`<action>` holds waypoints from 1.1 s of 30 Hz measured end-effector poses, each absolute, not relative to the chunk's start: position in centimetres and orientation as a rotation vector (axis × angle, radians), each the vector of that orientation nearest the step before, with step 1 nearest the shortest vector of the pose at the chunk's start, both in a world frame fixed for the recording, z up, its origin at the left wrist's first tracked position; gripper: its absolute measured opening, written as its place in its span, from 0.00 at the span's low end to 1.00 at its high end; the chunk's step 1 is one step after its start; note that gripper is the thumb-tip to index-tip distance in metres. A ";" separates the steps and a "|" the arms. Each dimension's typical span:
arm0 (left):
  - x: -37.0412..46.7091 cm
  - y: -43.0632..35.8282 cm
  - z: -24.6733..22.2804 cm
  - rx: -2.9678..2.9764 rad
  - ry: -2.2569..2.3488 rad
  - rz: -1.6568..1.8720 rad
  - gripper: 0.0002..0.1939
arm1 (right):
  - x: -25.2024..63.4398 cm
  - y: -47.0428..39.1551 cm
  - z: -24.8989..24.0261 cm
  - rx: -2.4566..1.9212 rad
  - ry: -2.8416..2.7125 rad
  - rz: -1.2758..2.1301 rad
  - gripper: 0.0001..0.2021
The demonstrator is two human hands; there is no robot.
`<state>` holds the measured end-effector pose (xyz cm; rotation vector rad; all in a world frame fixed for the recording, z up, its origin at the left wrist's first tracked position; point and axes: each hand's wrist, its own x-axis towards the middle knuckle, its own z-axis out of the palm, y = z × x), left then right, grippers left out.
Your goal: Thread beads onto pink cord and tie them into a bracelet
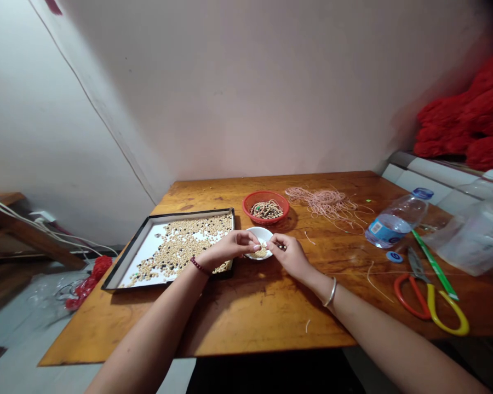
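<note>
Over a small white bowl (pixel 264 232) with tiny pale pieces in it, both of my hands work close together. My left hand (pixel 237 244) has its thumb and fingers pinched at the bowl's left side; what it pinches is too small to make out. Opposite it, my right hand (pixel 291 256) is closed, with a few dark beads (pixel 282 247) showing at its curled fingers. To the left lies a shallow black-edged tray (pixel 143 241) with a white bottom, spread with many cream and dark beads (pixel 176 241). My left forearm crosses its near right corner.
Behind the bowl stands a red basket (pixel 286 203) of strung beads. Pink cord (pixel 322 202) lies in a tangle to its right. Farther right are a water bottle (pixel 394 221), a blue cap (pixel 394 256), scissors (pixel 431 295), a green-handled cutter (pixel 435 265) and a plastic bag (pixel 468 235).
</note>
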<state>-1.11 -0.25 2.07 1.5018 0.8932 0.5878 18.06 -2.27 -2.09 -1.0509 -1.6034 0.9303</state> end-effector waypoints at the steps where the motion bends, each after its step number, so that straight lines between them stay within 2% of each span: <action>1: -1.0 -0.3 2.1 1.550 0.919 0.585 0.15 | 18.0 -2.2 -2.1 -1.031 -1.570 0.992 0.14; 6: -0.2 -0.8 1.9 1.932 1.047 0.806 0.15 | 17.7 -2.2 -1.9 -0.971 -1.205 1.557 0.18; 9: 0.1 -1.3 1.7 2.123 1.103 0.893 0.14 | 17.8 -2.4 -1.6 -0.932 -1.037 1.716 0.23; 14: 0.3 -2.0 1.7 2.398 1.138 0.939 0.11 | 18.2 -2.4 -1.3 -0.904 -0.937 1.847 0.26; 19: 0.7 -2.3 1.7 2.493 1.201 0.934 0.11 | 18.2 -2.4 -1.4 -0.885 -1.021 1.859 0.19; 22: 0.2 -2.0 2.2 2.520 1.213 0.924 0.10 | 18.2 -2.5 -1.2 -0.884 -1.085 1.831 0.18; 24: -1.0 -1.5 2.6 2.529 1.374 0.944 0.10 | 18.2 -2.4 -1.2 -0.898 -1.073 1.803 0.19; 26: -2.8 -0.6 2.9 2.467 1.767 0.978 0.11 | 18.3 -2.3 -1.3 -0.914 -1.045 1.782 0.19; 29: -5.6 0.8 2.7 2.409 2.158 0.668 0.10 | 18.4 -2.1 -1.5 -0.927 -0.996 1.773 0.17; 31: -6.6 1.5 2.2 2.459 2.147 0.442 0.07 | 18.3 -2.1 -1.6 -0.941 -0.975 1.775 0.16; 33: -6.9 1.8 1.7 2.497 2.109 0.327 0.08 | 18.3 -2.3 -1.5 -0.953 -0.974 1.784 0.16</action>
